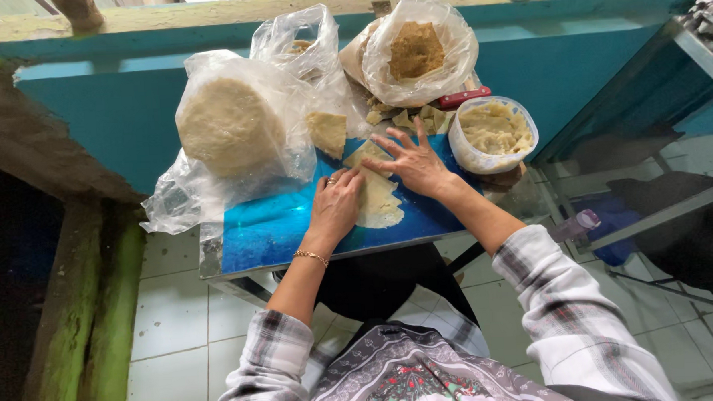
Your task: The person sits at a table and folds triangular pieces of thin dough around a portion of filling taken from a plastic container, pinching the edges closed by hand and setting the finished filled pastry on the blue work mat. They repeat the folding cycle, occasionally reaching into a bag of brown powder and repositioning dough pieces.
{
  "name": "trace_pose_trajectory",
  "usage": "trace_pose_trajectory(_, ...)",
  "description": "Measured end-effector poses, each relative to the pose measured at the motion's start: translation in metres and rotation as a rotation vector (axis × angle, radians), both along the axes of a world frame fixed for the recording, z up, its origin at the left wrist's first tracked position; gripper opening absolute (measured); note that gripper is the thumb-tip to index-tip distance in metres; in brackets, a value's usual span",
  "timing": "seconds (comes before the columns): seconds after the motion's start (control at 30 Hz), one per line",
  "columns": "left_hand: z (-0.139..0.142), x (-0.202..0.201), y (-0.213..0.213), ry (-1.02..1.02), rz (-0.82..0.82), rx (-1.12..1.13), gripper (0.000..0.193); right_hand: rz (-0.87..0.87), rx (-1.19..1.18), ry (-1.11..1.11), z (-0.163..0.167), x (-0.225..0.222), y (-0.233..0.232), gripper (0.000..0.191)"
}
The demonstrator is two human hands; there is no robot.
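Pressing pale thin dough sheet (375, 193) w/ both hands (334, 205) flat, fingers spread, gripping nothing.

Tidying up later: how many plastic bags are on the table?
3: a big bag of stacked rounds at left, a smaller bag behind it, a bag of brown filling behind the tub.

The person wears a shirt with a grey and white check pattern, and both sleeves are pushed up near the elbows. On the left hand (334, 207) there is a ring on one finger and a thin gold-coloured chain bracelet at the wrist; the right hand (416, 165) wears nothing. Below the shirt sleeves, a grey cloth with a printed floral pattern in red and white covers the lap.
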State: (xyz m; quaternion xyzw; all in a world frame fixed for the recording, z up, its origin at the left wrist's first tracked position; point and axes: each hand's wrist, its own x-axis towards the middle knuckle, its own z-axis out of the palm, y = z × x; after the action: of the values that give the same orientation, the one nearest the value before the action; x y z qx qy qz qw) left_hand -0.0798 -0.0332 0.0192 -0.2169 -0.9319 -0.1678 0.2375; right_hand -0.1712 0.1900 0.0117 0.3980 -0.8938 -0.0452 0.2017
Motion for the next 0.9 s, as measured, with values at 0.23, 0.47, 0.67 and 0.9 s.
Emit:
trace_pose_trajectory(0.23,-0.009,-0.003,0.000,0.018,0.002,0.031,0.038,-0.113,-0.114,-0.137,-0.003,-0.019,-0.008,0.075)
trace_pose_trajectory(0.47,-0.006,-0.003,-0.003,0.004,0.011,0.062,0.038,-0.033,-0.407,-0.324,0.001,-0.042,-0.007,0.058)
trace_pose_trajectory(0.67,-0.004,-0.005,-0.006,0.002,0.016,0.063,0.041,-0.018,-0.596,-0.311,-0.001,-0.054,-0.008,0.050)
trace_pose_trajectory(0.9,-0.009,-0.011,-0.008,0.003,0.016,0.047,0.039,0.026,-0.111,0.303,0.000,-0.025,-0.018,0.038)
